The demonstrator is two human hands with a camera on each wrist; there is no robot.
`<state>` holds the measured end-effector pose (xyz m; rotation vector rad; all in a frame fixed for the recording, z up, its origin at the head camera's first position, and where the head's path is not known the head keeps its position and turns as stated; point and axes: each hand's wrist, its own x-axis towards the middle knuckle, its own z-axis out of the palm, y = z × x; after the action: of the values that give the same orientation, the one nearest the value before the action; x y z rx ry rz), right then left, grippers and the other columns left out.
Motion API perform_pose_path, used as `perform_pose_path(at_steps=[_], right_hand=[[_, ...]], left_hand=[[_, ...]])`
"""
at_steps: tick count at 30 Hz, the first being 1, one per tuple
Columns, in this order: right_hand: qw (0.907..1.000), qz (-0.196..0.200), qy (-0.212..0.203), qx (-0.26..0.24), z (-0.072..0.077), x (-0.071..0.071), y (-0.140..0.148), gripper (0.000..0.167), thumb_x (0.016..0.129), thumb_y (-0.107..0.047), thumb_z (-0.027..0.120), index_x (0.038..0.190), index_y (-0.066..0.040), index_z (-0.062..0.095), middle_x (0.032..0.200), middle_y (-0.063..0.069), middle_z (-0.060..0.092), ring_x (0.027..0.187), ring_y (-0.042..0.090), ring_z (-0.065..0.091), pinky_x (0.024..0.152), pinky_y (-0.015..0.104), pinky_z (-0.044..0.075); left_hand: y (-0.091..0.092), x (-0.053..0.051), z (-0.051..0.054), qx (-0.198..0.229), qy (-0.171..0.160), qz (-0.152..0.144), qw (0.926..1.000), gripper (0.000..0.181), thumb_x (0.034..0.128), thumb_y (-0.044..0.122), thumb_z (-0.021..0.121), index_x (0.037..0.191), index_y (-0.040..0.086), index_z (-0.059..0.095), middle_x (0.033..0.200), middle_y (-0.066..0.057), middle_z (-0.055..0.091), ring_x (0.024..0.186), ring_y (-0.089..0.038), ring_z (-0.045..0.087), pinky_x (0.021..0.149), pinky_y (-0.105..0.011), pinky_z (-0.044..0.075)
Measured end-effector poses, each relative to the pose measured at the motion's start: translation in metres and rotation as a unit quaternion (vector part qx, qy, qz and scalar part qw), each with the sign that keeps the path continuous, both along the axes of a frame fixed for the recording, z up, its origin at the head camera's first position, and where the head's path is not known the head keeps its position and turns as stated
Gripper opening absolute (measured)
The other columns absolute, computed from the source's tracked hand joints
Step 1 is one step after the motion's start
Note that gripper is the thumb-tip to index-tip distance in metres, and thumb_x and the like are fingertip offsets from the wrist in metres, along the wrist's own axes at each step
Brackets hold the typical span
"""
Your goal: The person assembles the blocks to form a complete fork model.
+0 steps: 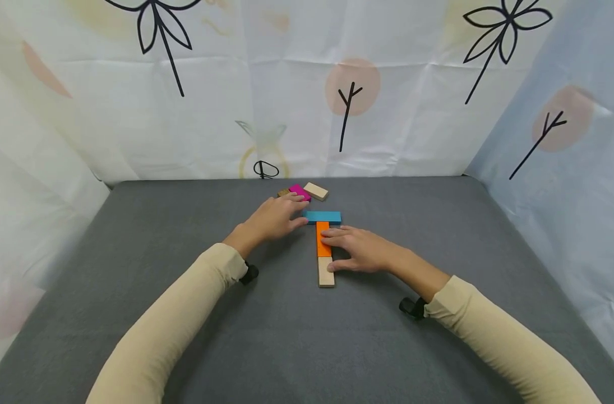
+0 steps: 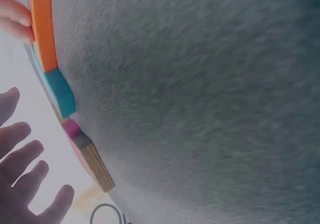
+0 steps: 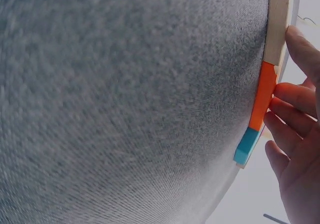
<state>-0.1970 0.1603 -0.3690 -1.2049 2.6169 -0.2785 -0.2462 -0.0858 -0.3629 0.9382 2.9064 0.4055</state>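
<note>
On the grey table, an orange wooden block (image 1: 323,250) and a plain wooden block (image 1: 326,278) lie end to end. A blue block (image 1: 326,217) lies across the far end of the orange one, making a T. My right hand (image 1: 362,248) rests its fingertips on the orange block and its thumb on the plain one; the fingers are extended. My left hand (image 1: 276,216) is by the blue block's left end, fingers spread and holding nothing. In the left wrist view, its fingers (image 2: 31,154) are apart from the blocks there.
Beyond the left hand lie a magenta block (image 1: 300,191), a brown block (image 1: 283,192) partly hidden by the fingers, and another plain block (image 1: 316,191). A white patterned cloth (image 1: 296,112) hangs along the table's back edge and both sides.
</note>
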Motion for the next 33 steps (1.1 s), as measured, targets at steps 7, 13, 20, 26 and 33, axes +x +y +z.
perform_pose_path(at_steps=[7,13,20,26,33], right_hand=[[1.0,0.003,-0.007,0.005,0.003,0.0,-0.002,0.07,0.094,-0.048,0.065,0.145,-0.003,0.051,0.155,0.014,0.041,0.142,0.036,0.038,0.112,0.054,0.033],[0.9999,-0.001,-0.014,0.009,0.006,0.0,-0.003,0.07,0.094,-0.046,0.066,0.145,-0.002,0.051,0.155,0.013,0.041,0.142,0.035,0.038,0.111,0.055,0.033],[1.0,-0.004,-0.005,0.007,0.005,0.002,-0.002,0.069,0.094,-0.046,0.066,0.145,-0.002,0.051,0.156,0.013,0.04,0.142,0.034,0.038,0.111,0.055,0.034],[1.0,0.001,0.0,0.007,0.005,0.002,-0.003,0.069,0.094,-0.045,0.067,0.145,-0.002,0.051,0.155,0.013,0.04,0.142,0.033,0.038,0.111,0.052,0.035],[0.9999,0.001,-0.008,0.009,0.005,0.001,-0.003,0.067,0.094,-0.044,0.066,0.145,-0.002,0.051,0.155,0.013,0.04,0.142,0.032,0.038,0.111,0.052,0.034]], left_hand=[[0.01,-0.014,0.002,-0.002,-0.005,0.026,0.9996,0.054,0.1006,0.034,0.06,0.147,0.008,0.05,0.153,-0.012,0.045,0.146,-0.031,0.033,0.112,-0.056,0.031],[0.022,-0.028,0.0,-0.013,-0.021,0.055,0.9982,0.055,0.1021,0.038,0.055,0.15,0.012,0.048,0.156,-0.011,0.041,0.147,-0.03,0.03,0.113,-0.06,0.027],[0.036,-0.036,-0.003,-0.042,-0.041,0.08,0.9951,0.055,0.1032,0.042,0.051,0.152,0.016,0.044,0.158,-0.01,0.037,0.148,-0.03,0.027,0.114,-0.06,0.025],[0.041,-0.04,-0.009,-0.055,-0.059,0.092,0.9925,0.057,0.1038,0.045,0.048,0.155,0.021,0.04,0.159,-0.011,0.034,0.149,-0.033,0.022,0.114,-0.064,0.019],[0.046,-0.043,-0.012,-0.067,-0.06,0.089,0.992,0.055,0.1042,0.046,0.045,0.154,0.022,0.042,0.161,-0.011,0.031,0.15,-0.033,0.019,0.112,-0.069,0.016]])
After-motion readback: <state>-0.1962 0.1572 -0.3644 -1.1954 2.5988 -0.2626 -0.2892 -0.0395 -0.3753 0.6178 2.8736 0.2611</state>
